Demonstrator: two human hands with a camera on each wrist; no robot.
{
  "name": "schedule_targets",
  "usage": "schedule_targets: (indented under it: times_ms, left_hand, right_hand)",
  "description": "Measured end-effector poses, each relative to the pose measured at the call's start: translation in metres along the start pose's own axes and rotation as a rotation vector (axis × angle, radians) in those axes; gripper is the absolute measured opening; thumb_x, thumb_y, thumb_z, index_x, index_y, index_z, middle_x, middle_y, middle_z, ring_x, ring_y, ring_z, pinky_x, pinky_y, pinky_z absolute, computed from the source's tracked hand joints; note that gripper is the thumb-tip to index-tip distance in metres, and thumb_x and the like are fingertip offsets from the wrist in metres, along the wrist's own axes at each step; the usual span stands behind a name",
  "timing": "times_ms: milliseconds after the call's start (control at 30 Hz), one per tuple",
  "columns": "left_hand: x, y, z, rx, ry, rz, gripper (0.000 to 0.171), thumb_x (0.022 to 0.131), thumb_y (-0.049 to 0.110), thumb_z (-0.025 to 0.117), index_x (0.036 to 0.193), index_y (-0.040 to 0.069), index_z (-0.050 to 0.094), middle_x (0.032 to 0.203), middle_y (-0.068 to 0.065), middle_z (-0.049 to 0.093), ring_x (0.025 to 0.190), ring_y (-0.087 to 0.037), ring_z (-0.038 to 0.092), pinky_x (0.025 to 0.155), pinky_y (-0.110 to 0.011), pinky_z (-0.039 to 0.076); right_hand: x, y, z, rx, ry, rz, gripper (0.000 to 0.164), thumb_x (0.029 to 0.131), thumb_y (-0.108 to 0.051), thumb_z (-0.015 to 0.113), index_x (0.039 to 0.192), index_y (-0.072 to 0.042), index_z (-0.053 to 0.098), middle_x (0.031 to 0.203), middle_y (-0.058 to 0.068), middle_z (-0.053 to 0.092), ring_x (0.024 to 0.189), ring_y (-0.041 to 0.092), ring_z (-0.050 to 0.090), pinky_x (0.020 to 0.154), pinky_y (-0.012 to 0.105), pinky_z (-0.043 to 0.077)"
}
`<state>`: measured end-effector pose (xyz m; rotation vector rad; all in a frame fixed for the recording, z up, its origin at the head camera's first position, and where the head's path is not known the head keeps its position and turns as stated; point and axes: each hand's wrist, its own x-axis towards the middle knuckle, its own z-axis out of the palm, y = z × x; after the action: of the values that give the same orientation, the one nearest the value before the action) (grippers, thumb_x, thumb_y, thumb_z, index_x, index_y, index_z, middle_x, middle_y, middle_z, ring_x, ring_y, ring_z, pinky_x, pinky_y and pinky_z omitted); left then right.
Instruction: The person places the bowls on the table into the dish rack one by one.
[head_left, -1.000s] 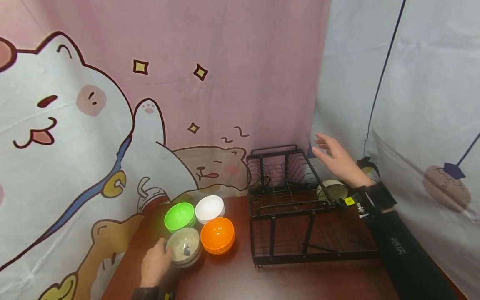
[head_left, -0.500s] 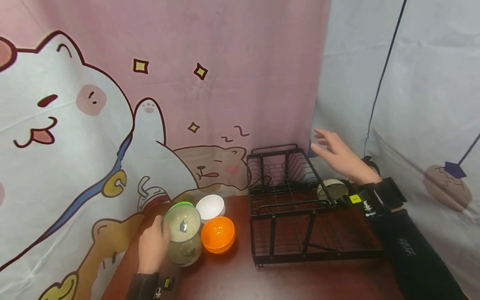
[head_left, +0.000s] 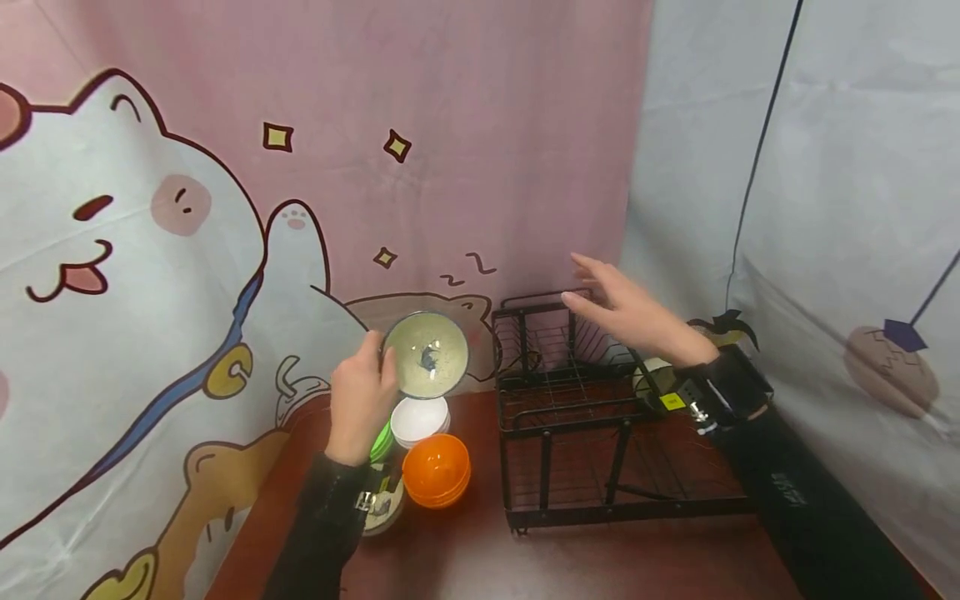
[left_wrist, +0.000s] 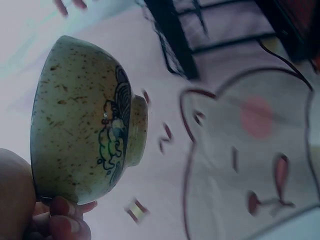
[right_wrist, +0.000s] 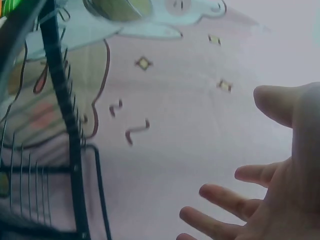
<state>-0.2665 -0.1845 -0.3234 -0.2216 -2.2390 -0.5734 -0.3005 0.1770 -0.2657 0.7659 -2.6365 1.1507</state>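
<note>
A speckled ceramic bowl (head_left: 427,354) with a blue motif hangs in the air above the stacked bowls. My left hand (head_left: 363,400) pinches its rim between thumb and fingers; in the left wrist view the bowl (left_wrist: 82,120) is tipped sideways, its foot to the right. My right hand (head_left: 630,308) hovers over the dish rack (head_left: 577,417), fingers spread and holding nothing. In the right wrist view the right hand (right_wrist: 260,185) shows loosely extended fingers. Another speckled bowl (head_left: 384,510) stays on the table, partly hidden by the left wrist.
On the table stand orange bowls (head_left: 435,471), white bowls (head_left: 420,419) and green bowls (head_left: 381,443), the green mostly hidden behind the left arm. A pale bowl (head_left: 651,379) sits at the right side of the black rack. A patterned curtain (head_left: 487,125) hangs behind.
My left hand has lifted the upper speckled bowl off its stack and carried it up and to the right. My right hand has moved left over the rack.
</note>
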Motion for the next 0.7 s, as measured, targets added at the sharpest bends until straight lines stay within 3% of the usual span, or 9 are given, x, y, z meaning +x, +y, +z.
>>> schedule_targets:
  times_ms: [133, 300, 467, 567, 700]
  left_hand:
    - [0.011, 0.029, 0.006, -0.024, 0.001, 0.053, 0.014, 0.097, 0.014, 0.056, 0.105, 0.005, 0.062, 0.066, -0.01, 0.062, 0.052, -0.022, 0.048, 0.047, -0.03, 0.034]
    - [0.016, 0.058, 0.015, -0.066, -0.015, 0.097, 0.016, 0.099, 0.016, 0.053, 0.107, 0.005, 0.061, 0.067, -0.008, 0.061, 0.051, -0.017, 0.046, 0.045, -0.027, 0.034]
    - [0.015, 0.08, 0.022, -0.127, -0.021, 0.141, 0.018, 0.1, 0.018, 0.051, 0.109, 0.006, 0.06, 0.07, -0.008, 0.064, 0.052, -0.015, 0.049, 0.044, -0.025, 0.038]
    - [0.013, 0.088, 0.024, -0.148, -0.013, 0.155, 0.016, 0.1, 0.017, 0.051, 0.107, 0.006, 0.06, 0.069, -0.007, 0.062, 0.052, -0.015, 0.049, 0.045, -0.025, 0.037]
    - [0.011, 0.091, 0.027, -0.159, -0.016, 0.154, 0.015, 0.1, 0.016, 0.05, 0.106, 0.008, 0.06, 0.066, -0.005, 0.058, 0.052, -0.015, 0.046, 0.044, -0.025, 0.034]
  right_hand:
    - [0.002, -0.02, 0.012, -0.045, -0.043, -0.025, 0.075, 0.098, -0.054, 0.048, 0.158, -0.026, 0.013, 0.156, 0.011, 0.034, 0.141, 0.031, 0.038, 0.111, 0.054, 0.036]
    - [0.002, -0.041, 0.028, -0.087, -0.083, -0.052, 0.081, 0.095, -0.055, 0.053, 0.158, -0.022, 0.014, 0.155, 0.012, 0.038, 0.14, 0.03, 0.042, 0.11, 0.052, 0.037]
    - [0.006, -0.046, 0.041, -0.104, -0.044, -0.04, 0.083, 0.089, -0.053, 0.064, 0.155, -0.022, 0.024, 0.141, 0.012, 0.054, 0.119, 0.027, 0.058, 0.097, 0.048, 0.049]
    - [0.009, -0.042, 0.046, -0.067, -0.015, -0.03, 0.069, 0.09, -0.04, 0.067, 0.149, -0.022, 0.036, 0.129, 0.009, 0.061, 0.108, 0.024, 0.062, 0.09, 0.045, 0.051]
    - [0.012, -0.036, 0.051, 0.031, 0.008, -0.025, 0.051, 0.092, -0.011, 0.058, 0.141, -0.018, 0.047, 0.124, 0.009, 0.063, 0.11, 0.025, 0.062, 0.092, 0.045, 0.051]
